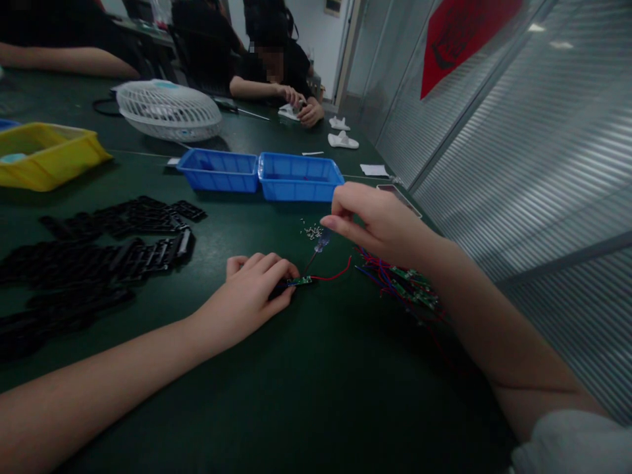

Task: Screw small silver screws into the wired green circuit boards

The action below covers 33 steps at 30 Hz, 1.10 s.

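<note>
My left hand (261, 283) lies on the table, its fingers closed round a small green circuit board (302, 281) and a dark piece beneath it, mostly hidden by the fingers. A red wire (333, 275) runs from the board to the right. Pinched at the top by my right hand (370, 214) is a screwdriver (322, 242) with a clear bluish handle. Its shaft slants down to the board; the tip's exact contact is too small to make out. Just behind the screwdriver lies a little heap of small screws (313, 231).
Black plastic parts (99, 260) lie in rows at left. Wired circuit boards (409, 286) are piled under my right forearm. Two blue bins (301, 187), a yellow bin (54, 164) and a white fan (170, 112) stand farther back. Across the table, a person's hands (303, 108) handle a white part.
</note>
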Available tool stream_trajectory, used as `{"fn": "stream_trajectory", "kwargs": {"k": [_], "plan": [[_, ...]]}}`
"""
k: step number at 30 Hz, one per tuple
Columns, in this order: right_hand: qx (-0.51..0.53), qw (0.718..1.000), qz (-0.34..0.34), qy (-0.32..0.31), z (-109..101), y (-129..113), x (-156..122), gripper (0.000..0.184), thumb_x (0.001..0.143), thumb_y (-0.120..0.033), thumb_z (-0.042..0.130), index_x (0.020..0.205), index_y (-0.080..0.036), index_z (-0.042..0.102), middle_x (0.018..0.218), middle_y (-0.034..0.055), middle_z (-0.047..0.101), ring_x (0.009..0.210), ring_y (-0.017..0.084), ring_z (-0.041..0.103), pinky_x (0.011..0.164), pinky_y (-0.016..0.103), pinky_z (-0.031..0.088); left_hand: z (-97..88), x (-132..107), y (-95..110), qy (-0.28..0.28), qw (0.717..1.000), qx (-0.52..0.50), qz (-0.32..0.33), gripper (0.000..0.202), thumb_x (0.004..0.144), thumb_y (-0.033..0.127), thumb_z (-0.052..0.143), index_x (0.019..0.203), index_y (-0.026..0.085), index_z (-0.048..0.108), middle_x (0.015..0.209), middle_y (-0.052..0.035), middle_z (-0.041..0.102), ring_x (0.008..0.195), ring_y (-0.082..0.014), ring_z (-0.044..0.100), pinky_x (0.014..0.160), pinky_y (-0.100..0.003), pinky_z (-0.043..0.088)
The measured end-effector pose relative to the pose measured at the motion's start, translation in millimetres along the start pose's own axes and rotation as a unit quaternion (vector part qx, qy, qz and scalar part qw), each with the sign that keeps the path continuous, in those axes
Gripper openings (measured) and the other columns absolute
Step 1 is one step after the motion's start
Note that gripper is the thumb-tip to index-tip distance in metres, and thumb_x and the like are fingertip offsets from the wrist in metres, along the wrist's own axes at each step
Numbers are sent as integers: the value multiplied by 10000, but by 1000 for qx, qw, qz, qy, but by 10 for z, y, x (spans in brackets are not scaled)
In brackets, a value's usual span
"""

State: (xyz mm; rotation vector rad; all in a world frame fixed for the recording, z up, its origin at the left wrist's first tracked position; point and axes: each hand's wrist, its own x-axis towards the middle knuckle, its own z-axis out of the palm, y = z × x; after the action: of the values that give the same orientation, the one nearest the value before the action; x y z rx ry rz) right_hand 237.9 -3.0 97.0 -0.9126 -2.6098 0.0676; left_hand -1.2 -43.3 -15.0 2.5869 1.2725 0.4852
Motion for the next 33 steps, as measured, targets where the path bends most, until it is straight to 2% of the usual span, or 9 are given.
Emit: {"fn": "stream_trajectory", "kwargs": {"k": [5, 8, 11, 14, 16, 19, 23, 26, 33], "plan": [[-38, 996, 60, -61, 51, -9, -1, 560, 1011, -522, 239, 661, -178, 510, 619, -14, 452, 571, 105, 378, 589, 272, 233, 0, 1, 14, 0, 1000, 6, -2, 165, 935, 366, 479, 1057, 278, 547, 1049, -19, 614, 1000, -248, 534, 831, -432, 270], [-61, 990, 92, -88, 78, -8, -8, 627, 1002, -558, 178, 693, -175, 566, 603, -7, 466, 557, 114, 382, 585, 281, 221, -8, 4, 18, 0, 1000, 6, -5, 165, 935, 365, 481, 1056, 274, 547, 1042, -13, 612, 998, -247, 534, 827, -427, 272], [-44, 994, 70, -78, 113, 14, -11, 498, 1014, -435, 223, 924, -157, 626, 808, 40, 592, 714, 152, 509, 653, 281, 310, -17, 8, 22, -3, 1000, 3, -6, 173, 937, 365, 480, 1067, 274, 548, 1055, -13, 610, 1006, -246, 532, 840, -431, 272], [21, 998, 11, -58, 139, 47, -8, 405, 991, -277, 257, 1050, -135, 632, 1013, 86, 590, 891, 179, 550, 784, 304, 381, -15, 10, 23, -6, 1000, 1, -6, 174, 937, 366, 478, 1063, 273, 553, 1062, -18, 610, 1010, -247, 531, 850, -435, 270], [61, 997, -22, -51, 138, 55, -4, 374, 974, -221, 285, 1040, -137, 643, 1012, 83, 577, 906, 174, 546, 816, 307, 392, -5, 9, 16, -4, 1000, 1, -4, 173, 935, 367, 478, 1059, 275, 555, 1064, -21, 612, 1012, -250, 530, 849, -433, 269], [114, 992, -45, -31, 115, 37, -3, 269, 958, -176, 359, 1106, -128, 577, 924, 45, 582, 805, 134, 533, 754, 268, 396, 16, 5, 0, 5, 1000, 5, -2, 172, 931, 365, 479, 1057, 279, 558, 1061, -23, 617, 1009, -255, 533, 840, -429, 267], [128, 992, -5, 11, 101, 19, -5, 149, 965, -259, 476, 1044, -138, 510, 843, -2, 587, 642, 75, 475, 640, 228, 357, 25, 2, -5, 11, 1000, 3, -1, 171, 929, 367, 480, 1055, 278, 555, 1052, -24, 620, 1005, -255, 538, 842, -431, 268], [115, 993, 10, 34, 117, 45, -2, 161, 973, -295, 483, 982, -143, 536, 838, 4, 612, 673, 77, 509, 653, 229, 361, 14, 3, 1, 6, 1000, 2, -2, 174, 931, 369, 475, 1058, 280, 552, 1057, -24, 618, 1009, -257, 539, 844, -433, 271], [127, 991, 19, 39, 81, 105, -8, 198, 944, -270, 541, 1047, -128, 633, 879, 27, 674, 733, 98, 580, 661, 234, 389, 2, -3, -1, -1, 1000, 7, -6, 181, 933, 371, 474, 1068, 279, 549, 1071, -26, 615, 1016, -256, 536, 844, -436, 273]]}}
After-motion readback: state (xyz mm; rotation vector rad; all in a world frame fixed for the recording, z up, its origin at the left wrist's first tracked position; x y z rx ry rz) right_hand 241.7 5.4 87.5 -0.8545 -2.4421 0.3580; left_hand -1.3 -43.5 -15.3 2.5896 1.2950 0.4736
